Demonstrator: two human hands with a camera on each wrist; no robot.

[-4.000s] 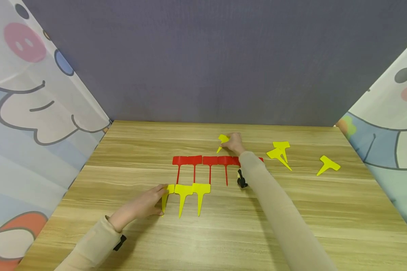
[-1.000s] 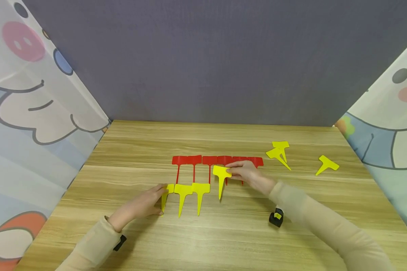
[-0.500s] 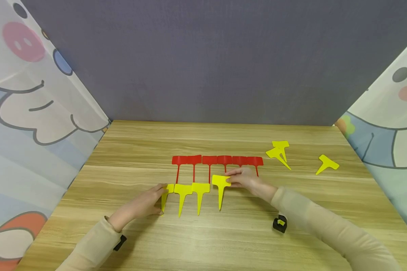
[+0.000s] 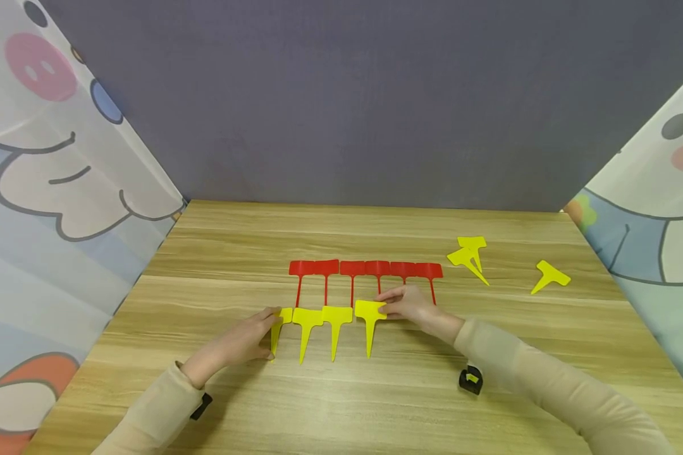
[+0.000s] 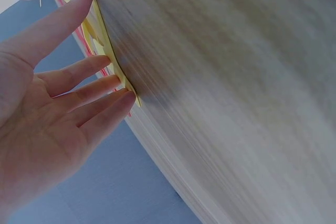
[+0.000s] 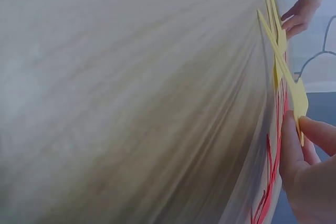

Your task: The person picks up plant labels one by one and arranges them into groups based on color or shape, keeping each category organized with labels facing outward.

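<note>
Between thumb and fingers, my right hand [image 4: 412, 309] pinches the right end of the head of a yellow T-shaped plant label [image 4: 370, 309]. In the right wrist view this yellow plant label [image 6: 298, 98] looks tilted, its stem tip off the table. My left hand [image 4: 236, 344] rests on the leftmost yellow label [image 4: 286, 317], fairly straight fingers at its head and the thumb near its tip. Two more yellow labels, one [image 4: 308, 318] beside the other [image 4: 338, 315], lie flat between the hands, heads side by side. Behind them runs a row of red labels [image 4: 353, 268], stems toward me.
At the right, two yellow labels overlap, one [image 4: 472, 242] partly under the other [image 4: 462, 256]. Another yellow label [image 4: 552, 275] lies farther right. A grey panel [image 4: 370, 114] rises behind the wooden table [image 4: 330, 411]. Cartoon-printed curtains [image 4: 45, 189] flank it.
My right hand has brought a yellow label from behind the red row toward me, beside the yellow row, and lowered it. The left hand has stayed put.
</note>
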